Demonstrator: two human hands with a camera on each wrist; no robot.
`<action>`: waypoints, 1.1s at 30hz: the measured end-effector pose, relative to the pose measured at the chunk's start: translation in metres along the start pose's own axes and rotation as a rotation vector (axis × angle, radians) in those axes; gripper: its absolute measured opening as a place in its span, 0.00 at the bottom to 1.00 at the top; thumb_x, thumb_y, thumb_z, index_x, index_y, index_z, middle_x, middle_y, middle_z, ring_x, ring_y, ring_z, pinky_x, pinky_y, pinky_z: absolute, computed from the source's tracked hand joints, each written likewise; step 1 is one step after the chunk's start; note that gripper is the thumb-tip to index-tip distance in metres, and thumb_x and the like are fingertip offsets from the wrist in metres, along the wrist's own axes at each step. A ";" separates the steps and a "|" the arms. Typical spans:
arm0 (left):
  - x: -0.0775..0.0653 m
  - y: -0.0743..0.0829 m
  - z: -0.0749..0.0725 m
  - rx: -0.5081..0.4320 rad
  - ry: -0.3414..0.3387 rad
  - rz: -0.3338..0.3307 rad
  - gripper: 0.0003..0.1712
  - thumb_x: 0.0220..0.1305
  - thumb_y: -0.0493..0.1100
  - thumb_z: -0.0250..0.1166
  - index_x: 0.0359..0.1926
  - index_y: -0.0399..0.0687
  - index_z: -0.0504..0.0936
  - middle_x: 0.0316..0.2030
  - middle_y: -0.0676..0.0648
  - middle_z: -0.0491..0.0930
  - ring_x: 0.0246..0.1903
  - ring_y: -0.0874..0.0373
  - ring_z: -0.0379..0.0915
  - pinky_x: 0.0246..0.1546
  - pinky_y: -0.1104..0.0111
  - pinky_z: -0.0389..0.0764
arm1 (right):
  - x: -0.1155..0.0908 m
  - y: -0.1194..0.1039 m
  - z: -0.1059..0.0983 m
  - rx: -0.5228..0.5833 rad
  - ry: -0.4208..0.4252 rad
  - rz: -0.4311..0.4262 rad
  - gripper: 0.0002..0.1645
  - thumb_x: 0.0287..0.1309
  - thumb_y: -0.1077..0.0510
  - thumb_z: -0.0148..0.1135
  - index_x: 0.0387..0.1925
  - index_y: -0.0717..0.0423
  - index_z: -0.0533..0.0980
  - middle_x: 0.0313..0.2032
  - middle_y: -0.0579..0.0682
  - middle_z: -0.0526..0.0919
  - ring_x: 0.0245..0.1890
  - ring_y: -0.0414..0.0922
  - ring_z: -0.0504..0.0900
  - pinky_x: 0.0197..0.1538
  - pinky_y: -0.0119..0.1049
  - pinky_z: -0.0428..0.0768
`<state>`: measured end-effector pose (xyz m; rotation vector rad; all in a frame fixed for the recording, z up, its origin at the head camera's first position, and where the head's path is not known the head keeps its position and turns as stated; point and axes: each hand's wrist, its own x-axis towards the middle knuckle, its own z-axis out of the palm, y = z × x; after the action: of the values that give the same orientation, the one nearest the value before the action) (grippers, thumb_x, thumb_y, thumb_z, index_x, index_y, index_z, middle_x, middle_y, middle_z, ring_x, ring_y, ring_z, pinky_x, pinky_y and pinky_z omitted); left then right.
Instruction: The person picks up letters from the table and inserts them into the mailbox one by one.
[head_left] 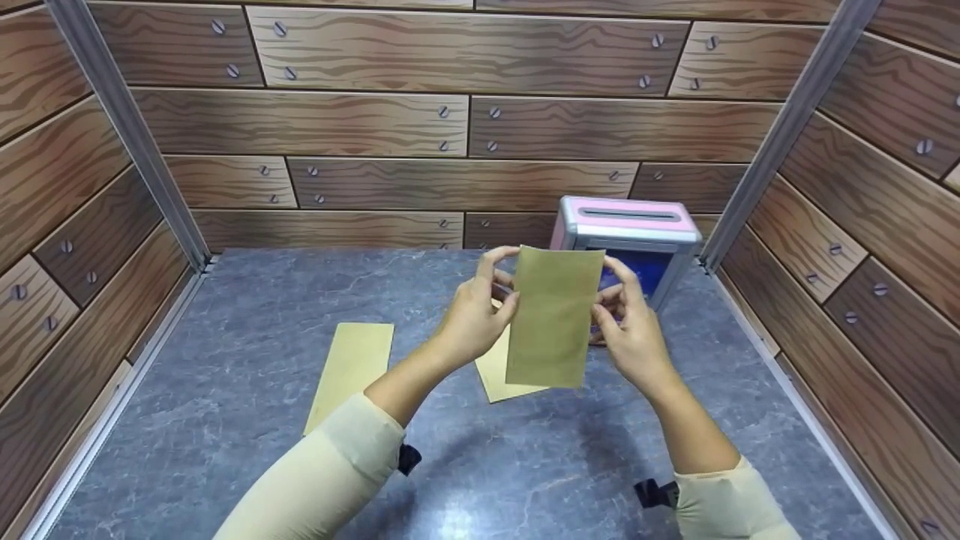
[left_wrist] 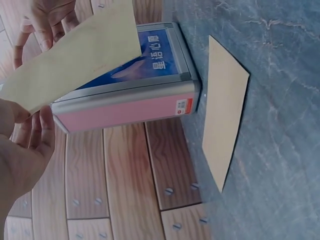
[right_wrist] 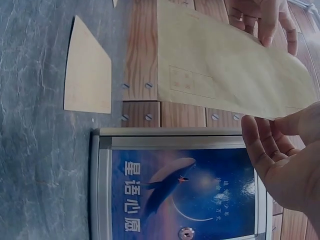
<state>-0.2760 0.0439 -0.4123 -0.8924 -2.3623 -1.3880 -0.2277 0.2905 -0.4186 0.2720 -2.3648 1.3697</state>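
Note:
A tan paper envelope (head_left: 556,319) is held upright above the table, between both hands. My left hand (head_left: 478,311) pinches its left edge near the top, and my right hand (head_left: 631,330) pinches the opposite edge. Faint red printed boxes show on its far face in the right wrist view, where the envelope (right_wrist: 225,60) bows slightly. Behind the held one, a second envelope (head_left: 495,371) lies on the table, partly hidden. A third envelope (head_left: 352,367) lies further left, its lower end close to my left forearm.
A pink and silver box (head_left: 630,217) with a slot in its top stands at the back right. Its blue picture front (right_wrist: 200,185) has a keyhole. Wood-patterned walls (head_left: 375,127) enclose the grey marbled table (head_left: 247,315) at the back and both sides.

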 end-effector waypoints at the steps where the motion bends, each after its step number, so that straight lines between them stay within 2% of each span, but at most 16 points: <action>1: 0.001 0.001 -0.001 -0.001 -0.002 0.007 0.35 0.78 0.32 0.62 0.76 0.55 0.59 0.48 0.43 0.87 0.44 0.52 0.89 0.42 0.70 0.89 | 0.001 -0.001 -0.001 -0.011 0.001 -0.009 0.45 0.74 0.75 0.55 0.83 0.43 0.57 0.45 0.61 0.80 0.38 0.49 0.84 0.35 0.31 0.90; 9: 0.014 0.013 -0.009 0.022 0.017 0.073 0.33 0.78 0.32 0.62 0.75 0.56 0.59 0.48 0.44 0.89 0.43 0.52 0.90 0.41 0.66 0.90 | 0.009 -0.012 -0.008 -0.065 0.034 -0.068 0.47 0.72 0.76 0.58 0.82 0.45 0.55 0.45 0.61 0.81 0.39 0.53 0.84 0.36 0.29 0.89; 16: 0.022 0.026 -0.021 0.041 -0.025 0.145 0.36 0.80 0.33 0.60 0.77 0.61 0.55 0.52 0.42 0.87 0.46 0.50 0.90 0.43 0.69 0.91 | 0.018 -0.024 -0.015 -0.005 0.076 -0.079 0.45 0.72 0.76 0.58 0.81 0.47 0.56 0.43 0.60 0.81 0.36 0.43 0.84 0.33 0.32 0.91; 20: 0.029 0.035 -0.025 0.050 -0.013 0.175 0.37 0.80 0.33 0.60 0.77 0.63 0.56 0.51 0.43 0.87 0.47 0.50 0.90 0.41 0.69 0.90 | 0.023 -0.028 -0.019 0.003 0.118 -0.127 0.44 0.72 0.76 0.58 0.81 0.48 0.56 0.43 0.60 0.82 0.38 0.37 0.84 0.35 0.29 0.90; 29: 0.050 0.050 -0.021 0.073 0.041 0.232 0.34 0.79 0.32 0.59 0.77 0.60 0.59 0.46 0.46 0.89 0.45 0.53 0.88 0.46 0.60 0.89 | 0.034 -0.036 -0.035 -0.021 0.206 -0.205 0.43 0.70 0.76 0.58 0.79 0.48 0.58 0.42 0.60 0.83 0.38 0.33 0.84 0.35 0.24 0.87; 33: 0.058 0.054 -0.017 0.099 0.047 0.253 0.34 0.80 0.32 0.58 0.78 0.59 0.58 0.47 0.45 0.89 0.45 0.53 0.87 0.46 0.61 0.88 | 0.041 -0.041 -0.045 -0.088 0.231 -0.259 0.42 0.69 0.75 0.58 0.77 0.48 0.59 0.40 0.60 0.84 0.35 0.33 0.82 0.36 0.21 0.84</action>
<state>-0.2893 0.0705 -0.3372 -1.0743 -2.1738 -1.1702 -0.2398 0.3102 -0.3489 0.3602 -2.1086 1.1101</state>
